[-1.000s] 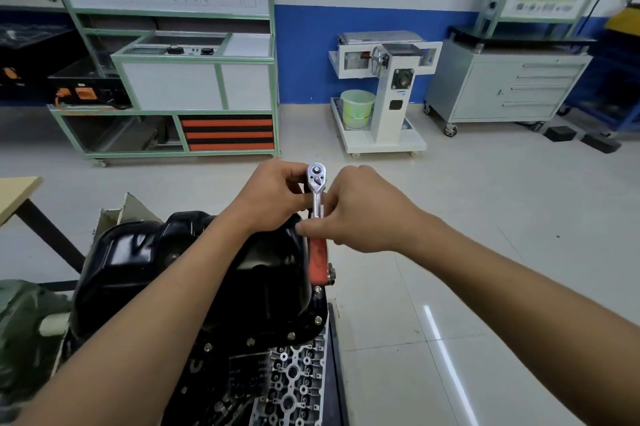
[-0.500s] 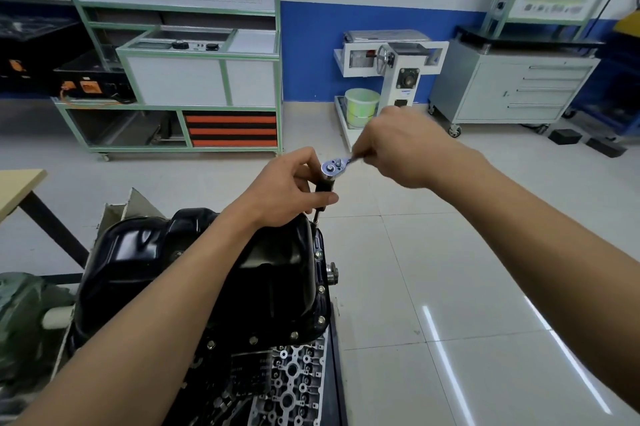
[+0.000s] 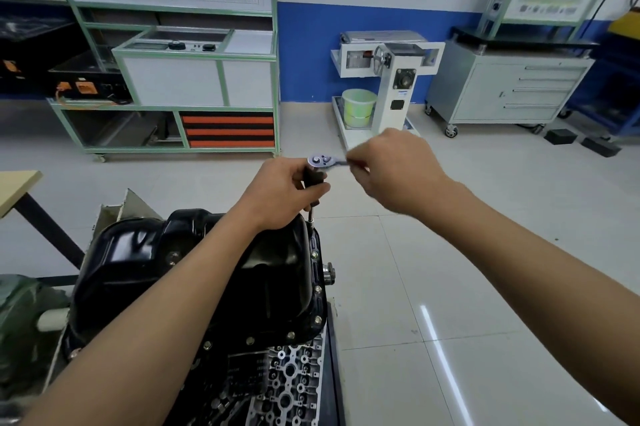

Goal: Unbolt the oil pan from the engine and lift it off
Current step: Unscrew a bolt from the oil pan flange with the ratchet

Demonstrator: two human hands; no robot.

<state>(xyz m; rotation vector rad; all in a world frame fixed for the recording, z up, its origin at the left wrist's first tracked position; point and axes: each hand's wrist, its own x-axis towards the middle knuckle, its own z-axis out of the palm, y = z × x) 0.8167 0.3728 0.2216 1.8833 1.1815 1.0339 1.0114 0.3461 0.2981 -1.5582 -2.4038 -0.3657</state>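
1. Tiled floor (image 3: 467, 304) stretches wide beyond the right edge of the engine (image 3: 291, 380).
2. The black oil pan (image 3: 194, 273) sits on top of the engine, our left forearm crossing it.
3. Our left hand (image 3: 280, 193) curls round the upright extension (image 3: 311, 214) at the pan's far right corner.
4. Our right hand (image 3: 398, 172) grips the ratchet (image 3: 320, 160) by its handle, which points right over the floor (the handle is blurred).
5. Bolts (image 3: 318, 288) line the pan's right rim.

Glossy tiled floor (image 3: 450, 269), blue-and-white wall (image 3: 311, 44), grey drawer cabinet (image 3: 512, 89).
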